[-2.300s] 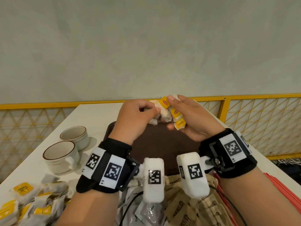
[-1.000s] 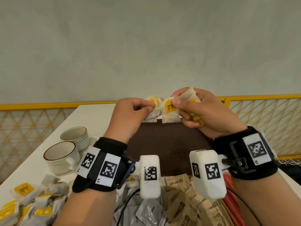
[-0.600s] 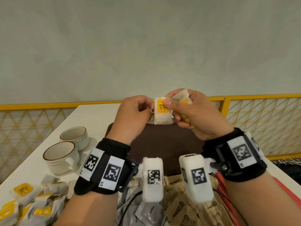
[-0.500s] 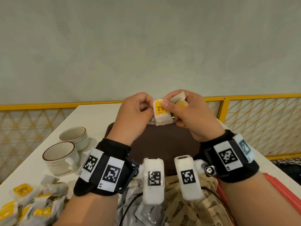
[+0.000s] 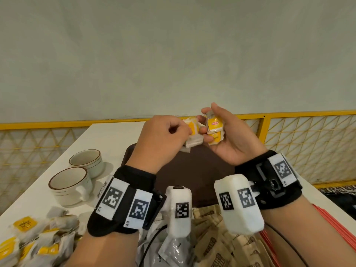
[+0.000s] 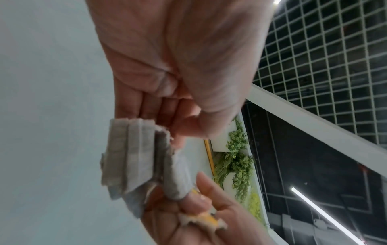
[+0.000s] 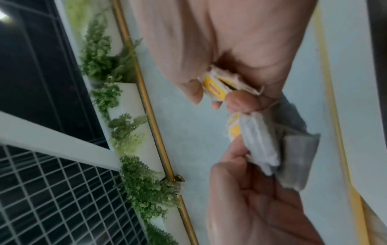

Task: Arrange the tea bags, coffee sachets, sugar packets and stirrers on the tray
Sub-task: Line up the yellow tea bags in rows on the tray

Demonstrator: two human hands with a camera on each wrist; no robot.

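1. The small white paper tea bags with yellow tags (image 5: 193, 134) are held up in the air above the dark brown flat tray (image 5: 194, 180), split between both hands. They look light, soft and easily crushed, with thin strings that could snag, so I judge a gentle pinch on the flat paper faces or the stiffer yellow tag to be the best hold.
2. The left hand (image 5: 161, 139) has its fingers curled, pinching a small stack of bags by the edges.
3. The right hand (image 5: 229, 139) lies palm-up, its fingers (image 5: 207, 139) and thumb clamped on a second cluster (image 5: 214, 130).
4. How many bags each hand holds cannot be counted; both wrist views are blurred.
5. On the white bench (image 5: 107, 139), loose tea bags (image 5: 36, 241) are cut off at the left edge, and brown paper sachets (image 5: 217, 245) are partly hidden by the wrist cameras.
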